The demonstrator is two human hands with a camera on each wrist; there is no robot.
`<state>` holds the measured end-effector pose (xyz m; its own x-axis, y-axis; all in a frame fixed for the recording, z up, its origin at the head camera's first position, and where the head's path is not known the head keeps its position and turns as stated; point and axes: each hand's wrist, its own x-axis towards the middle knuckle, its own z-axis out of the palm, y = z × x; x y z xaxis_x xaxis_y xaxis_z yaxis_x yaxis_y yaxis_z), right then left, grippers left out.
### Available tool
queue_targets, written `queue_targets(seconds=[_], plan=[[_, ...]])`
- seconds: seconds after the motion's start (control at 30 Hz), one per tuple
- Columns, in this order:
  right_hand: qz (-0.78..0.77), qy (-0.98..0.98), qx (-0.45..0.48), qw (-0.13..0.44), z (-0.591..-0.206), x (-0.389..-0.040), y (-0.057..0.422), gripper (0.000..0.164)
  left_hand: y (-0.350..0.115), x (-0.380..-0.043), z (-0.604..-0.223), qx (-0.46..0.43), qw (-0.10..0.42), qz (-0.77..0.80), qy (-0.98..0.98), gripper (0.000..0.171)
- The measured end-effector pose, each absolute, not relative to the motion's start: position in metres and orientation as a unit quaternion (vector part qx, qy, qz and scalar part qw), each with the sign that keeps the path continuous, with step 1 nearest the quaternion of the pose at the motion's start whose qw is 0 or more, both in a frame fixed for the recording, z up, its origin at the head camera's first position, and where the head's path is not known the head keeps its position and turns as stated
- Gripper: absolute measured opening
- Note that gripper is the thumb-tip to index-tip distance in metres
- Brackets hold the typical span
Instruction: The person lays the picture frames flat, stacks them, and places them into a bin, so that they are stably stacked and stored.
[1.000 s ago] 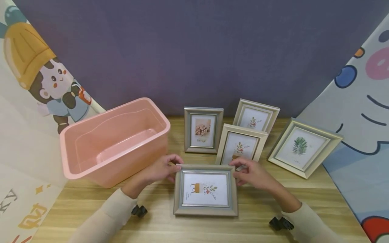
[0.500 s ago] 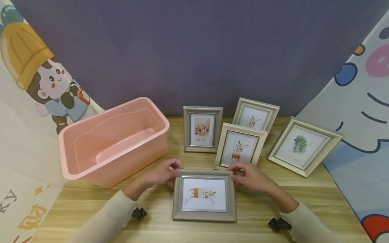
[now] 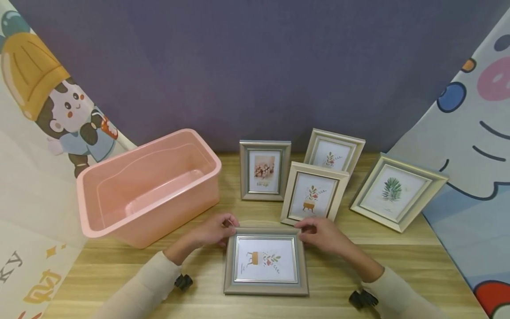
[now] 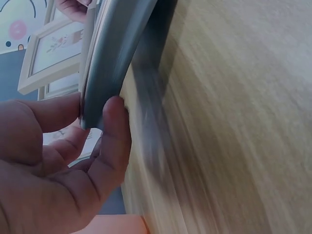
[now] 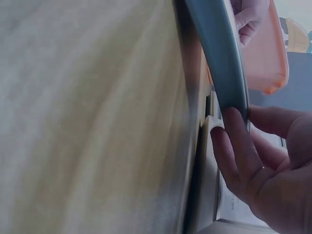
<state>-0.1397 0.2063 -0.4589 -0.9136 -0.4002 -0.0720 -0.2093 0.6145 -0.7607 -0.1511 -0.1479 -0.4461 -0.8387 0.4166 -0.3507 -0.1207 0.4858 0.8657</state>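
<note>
A grey-beige picture frame (image 3: pixel 266 260) lies sideways at the front middle of the head view, its print of a potted plant turned on its side. My left hand (image 3: pixel 213 231) pinches its far left corner; in the left wrist view the thumb and fingers grip both faces of the frame edge (image 4: pixel 113 56). My right hand (image 3: pixel 324 238) pinches the far right corner. From the right wrist view, the frame edge (image 5: pixel 220 56) sits between thumb and fingers, tilted with its far side off the table.
A pink plastic bin (image 3: pixel 149 186) stands to the left. Behind the hands stand a frame with a flower print (image 3: pixel 264 170), two cream frames (image 3: pixel 314 192) with plant prints, one partly behind the other, and a green-leaf frame (image 3: pixel 398 192) at right. A dark wall (image 3: pixel 263 71) closes the back.
Both hands have drawn the held picture frame a little nearer the person, away from the standing frames. The cream frame's lower edge behind it now shows. The bin and standing frames stay put.
</note>
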Motion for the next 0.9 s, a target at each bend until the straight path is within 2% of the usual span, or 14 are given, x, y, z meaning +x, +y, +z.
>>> queue_targets(seconds=[0.2, 0.6, 0.9], plan=[[-0.392, 0.900, -0.162, 0.104, -0.465, -0.140, 0.202, 0.025, -0.147, -0.151, -0.454, 0.100, 0.252, 0.468, 0.841, 0.007], [-0.403, 0.892, -0.161, 0.124, -0.471, -0.143, 0.199, 0.021, -0.139, -0.146, -0.460, 0.113, 0.193, 0.406, 0.886, 0.006], [-0.388, 0.898, -0.160, 0.131, -0.470, -0.143, 0.199, 0.020, -0.137, -0.146, -0.458, 0.122, 0.180, 0.381, 0.899, 0.004]])
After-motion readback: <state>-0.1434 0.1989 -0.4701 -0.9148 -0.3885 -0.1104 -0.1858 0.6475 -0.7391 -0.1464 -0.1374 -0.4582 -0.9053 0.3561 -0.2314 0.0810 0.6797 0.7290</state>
